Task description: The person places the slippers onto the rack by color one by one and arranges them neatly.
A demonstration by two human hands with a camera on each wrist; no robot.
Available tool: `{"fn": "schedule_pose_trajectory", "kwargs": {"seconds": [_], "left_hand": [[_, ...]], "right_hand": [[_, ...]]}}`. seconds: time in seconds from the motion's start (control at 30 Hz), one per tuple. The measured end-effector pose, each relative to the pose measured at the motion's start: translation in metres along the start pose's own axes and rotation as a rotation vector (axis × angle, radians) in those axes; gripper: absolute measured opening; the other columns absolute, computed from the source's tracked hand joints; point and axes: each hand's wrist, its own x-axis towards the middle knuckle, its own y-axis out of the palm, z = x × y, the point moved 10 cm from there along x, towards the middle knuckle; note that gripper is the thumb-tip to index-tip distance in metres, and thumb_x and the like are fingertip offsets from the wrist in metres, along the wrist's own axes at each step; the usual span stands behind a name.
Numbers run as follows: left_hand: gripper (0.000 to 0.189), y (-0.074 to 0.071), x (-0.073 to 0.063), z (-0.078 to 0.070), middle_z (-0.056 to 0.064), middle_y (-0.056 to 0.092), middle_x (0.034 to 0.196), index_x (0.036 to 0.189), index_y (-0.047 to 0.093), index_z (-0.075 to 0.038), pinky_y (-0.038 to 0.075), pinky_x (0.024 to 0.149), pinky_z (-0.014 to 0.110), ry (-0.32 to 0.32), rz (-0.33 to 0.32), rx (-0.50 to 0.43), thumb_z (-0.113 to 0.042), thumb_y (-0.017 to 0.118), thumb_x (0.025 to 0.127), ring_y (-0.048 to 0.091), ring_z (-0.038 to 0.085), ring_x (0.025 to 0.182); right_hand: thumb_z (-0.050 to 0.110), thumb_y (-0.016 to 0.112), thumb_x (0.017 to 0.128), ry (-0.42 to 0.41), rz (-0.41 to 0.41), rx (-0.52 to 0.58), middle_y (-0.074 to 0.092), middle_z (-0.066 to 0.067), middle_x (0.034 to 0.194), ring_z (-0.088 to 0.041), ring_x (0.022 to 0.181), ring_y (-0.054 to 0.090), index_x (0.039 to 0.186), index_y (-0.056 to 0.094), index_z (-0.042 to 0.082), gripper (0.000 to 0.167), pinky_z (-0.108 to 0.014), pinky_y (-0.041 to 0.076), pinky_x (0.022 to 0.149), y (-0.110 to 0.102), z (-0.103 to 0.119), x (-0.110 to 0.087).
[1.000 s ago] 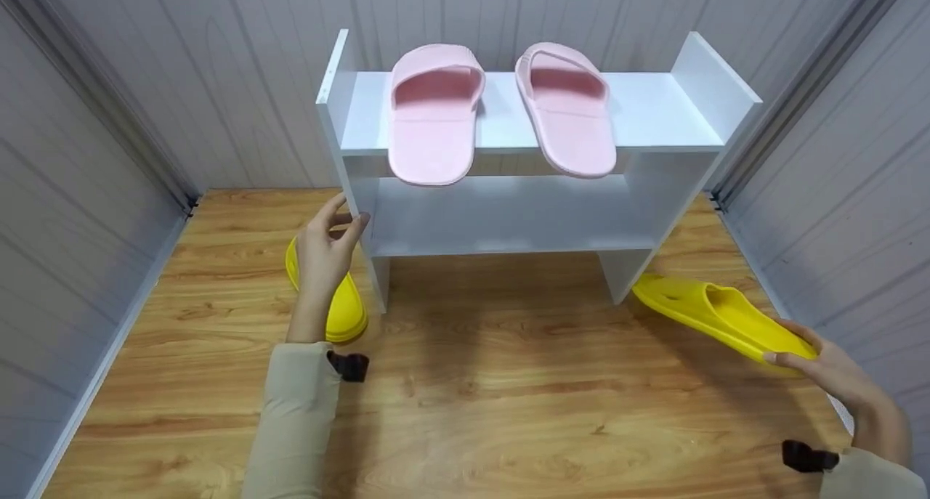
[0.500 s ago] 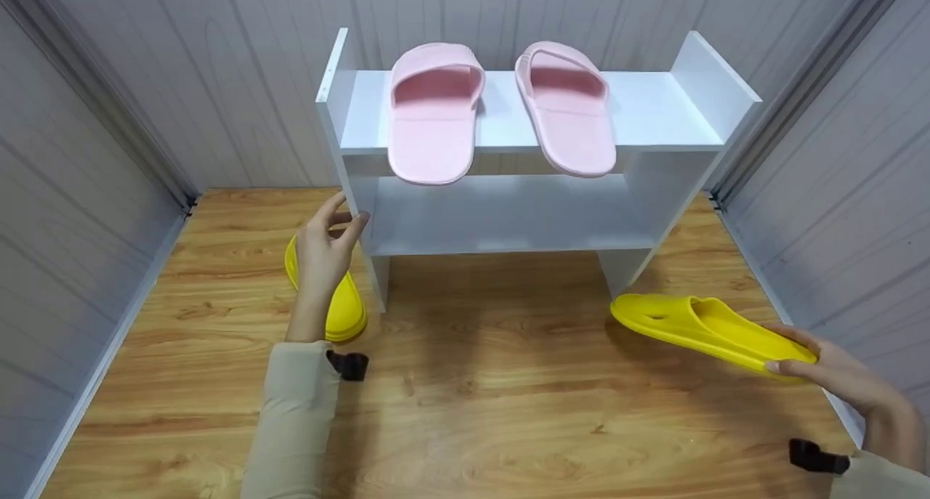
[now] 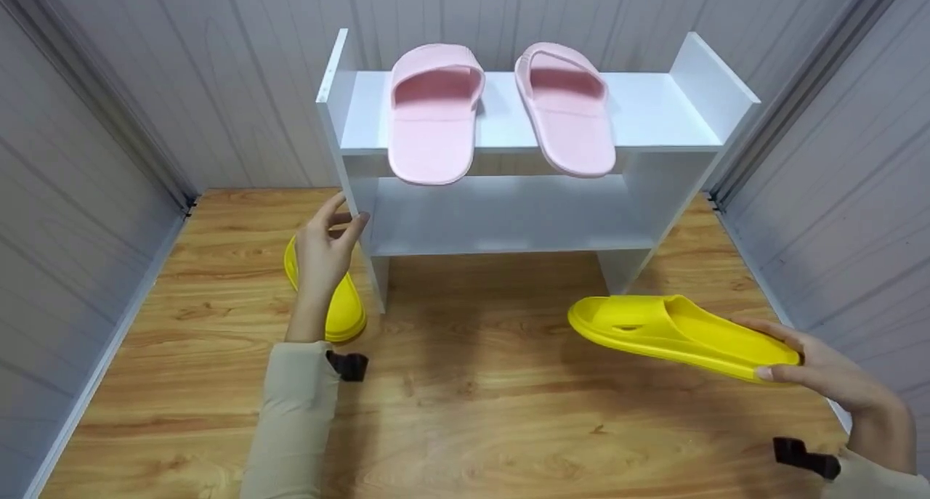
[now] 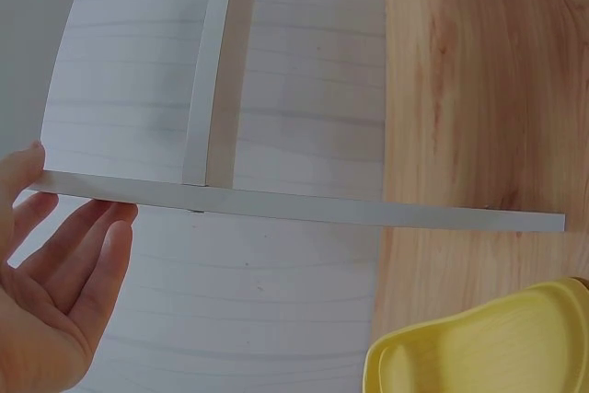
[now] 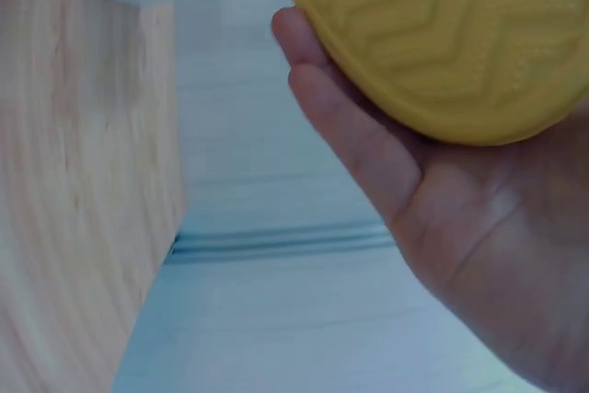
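Note:
My right hand (image 3: 835, 372) holds a yellow slipper (image 3: 647, 317) by its heel end, thumb on the near side. The slipper is off the floor, toe pointing left, in front of the rack's right leg. Its zigzag-patterned sole (image 5: 451, 25) shows in the right wrist view. With the left hand (image 3: 323, 256) I pinch the front edge of the left side panel (image 4: 304, 207) of a white shoe rack (image 3: 508, 212). Beside that panel, a second yellow slipper (image 3: 345, 311) lies on the floor, partly hidden behind my left hand and wrist.
Two pink slippers (image 3: 434, 147) (image 3: 574, 143) stand on the rack's top shelf, heels jutting past its front edge. Panelled walls (image 3: 843, 194) close in on the left, right and back. Wood-patterned floor (image 3: 465, 412) stretches in front of the rack.
The yellow slipper in my right hand has moved left, from beside the rack's right leg to in front of it. My left hand and the pink slippers have stayed put.

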Motion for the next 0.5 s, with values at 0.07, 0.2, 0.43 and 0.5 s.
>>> {"fn": "schedule_pose_trajectory", "kwargs": {"seconds": [0.07, 0.2, 0.43, 0.5], "left_hand": [[0.037, 0.0, 0.0, -0.001, 0.01, 0.062, 0.101, 0.12, 0.055, -0.013, 0.05, 0.072, 0.033, 0.006, -0.002, -0.002, -0.022, 0.061, 0.084, 0.06, 0.02, 0.085], [0.038, 0.0, 0.0, -0.002, 0.011, 0.063, 0.098, 0.12, 0.055, -0.014, 0.05, 0.071, 0.033, 0.009, -0.005, 0.003, -0.022, 0.061, 0.084, 0.061, 0.02, 0.083], [0.038, 0.0, 0.0, -0.001, 0.011, 0.063, 0.098, 0.12, 0.055, -0.011, 0.05, 0.071, 0.033, 0.004, -0.003, 0.002, -0.022, 0.061, 0.084, 0.061, 0.021, 0.082], [0.038, 0.0, 0.001, -0.001, 0.011, 0.063, 0.098, 0.12, 0.056, -0.011, 0.05, 0.071, 0.032, 0.004, -0.005, 0.005, -0.021, 0.061, 0.084, 0.061, 0.02, 0.083]], "right_hand": [[-0.008, 0.043, 0.086, -0.052, 0.034, 0.037, 0.042, -0.02, 0.094, -0.017, 0.074, 0.047, 0.138, 0.025, 0.006, 0.057, -0.028, 0.045, 0.061, 0.004, 0.009, 0.002], [-0.012, 0.039, 0.083, -0.173, 0.08, 0.091, 0.043, -0.016, 0.092, -0.018, 0.072, 0.046, 0.137, 0.018, -0.003, 0.059, -0.029, 0.044, 0.058, 0.012, 0.028, 0.007], [-0.016, 0.037, 0.081, -0.297, 0.048, 0.15, 0.044, -0.014, 0.086, -0.016, 0.07, 0.045, 0.135, 0.017, -0.01, 0.058, -0.027, 0.043, 0.056, 0.02, 0.046, 0.02], [-0.016, 0.038, 0.08, -0.312, 0.027, 0.169, 0.044, -0.016, 0.087, -0.016, 0.07, 0.045, 0.135, 0.018, -0.009, 0.059, -0.026, 0.043, 0.057, 0.023, 0.048, 0.024]]}}
